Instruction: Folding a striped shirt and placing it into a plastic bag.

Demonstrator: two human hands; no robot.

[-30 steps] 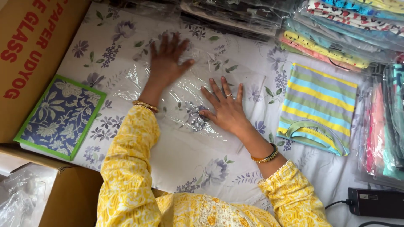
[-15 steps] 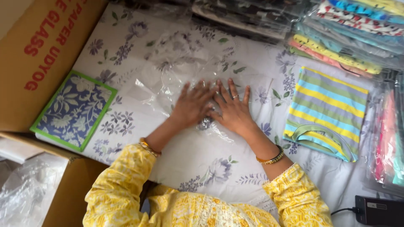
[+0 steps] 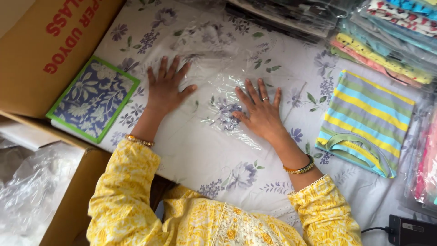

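Both hands lie flat with fingers spread wide on a clear plastic bag (image 3: 227, 91) under the palms. The left hand (image 3: 165, 89) presses its left part, the right hand (image 3: 260, 114) its right. A striped shirt (image 3: 364, 120) lies well to the right of the right hand.

Both hands on the plastic bag (image 3: 227, 91) atop the bedsheet (image 3: 205, 159) — folded shirt (image 3: 366, 120) right, cardboard box (image 3: 41, 50) left.

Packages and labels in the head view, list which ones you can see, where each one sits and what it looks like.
Clear plastic bag: flat on the floral sheet, under both hands.
Cardboard box: top left, brown with red print.
Bagged garments: top right, a stack in clear bags, mixed colours.
Flat floral packet: beside the box, blue and white, green border.
Loose plastic wrap: lower left, crumpled, clear.
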